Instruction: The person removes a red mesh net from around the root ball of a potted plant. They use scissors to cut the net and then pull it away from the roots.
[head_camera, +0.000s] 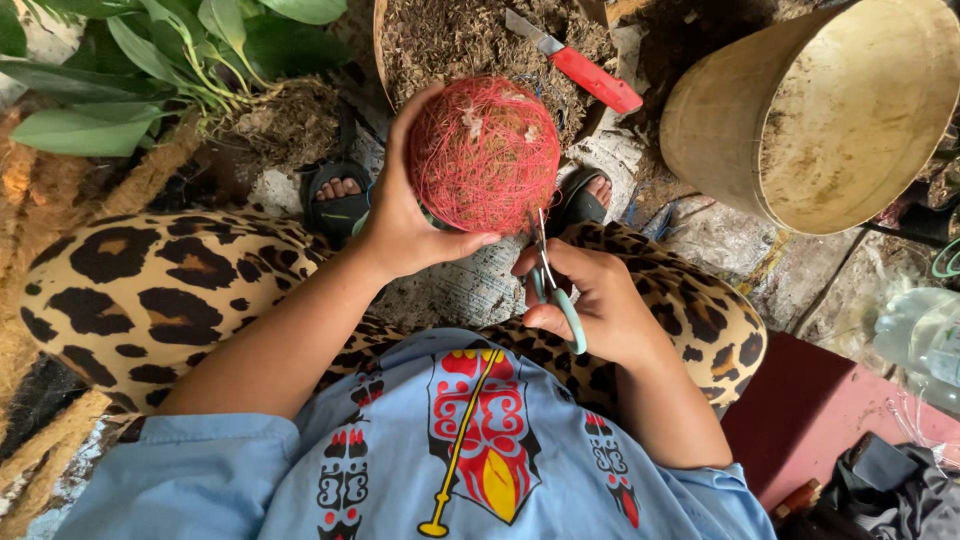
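My left hand (400, 225) is curled wide around one round ball (484, 155) wrapped in red thread, with my fingers over its left side and my thumb under it. I hold the ball up in front of my knees. My right hand (590, 300) is closed around one small pair of scissors (552, 290) with pale green handles. The thin blades point up and their tips touch the bottom of the ball. Past the ball is one basket (440, 35) full of dry brown bits, and one knife (580, 65) with a red handle lies on top of it. To the right, one big tan bucket (790, 120) lies on its side. A green leafy plant (150, 60) sits at the top left. I can see my two feet in dark sandals (338, 195) on the floor.
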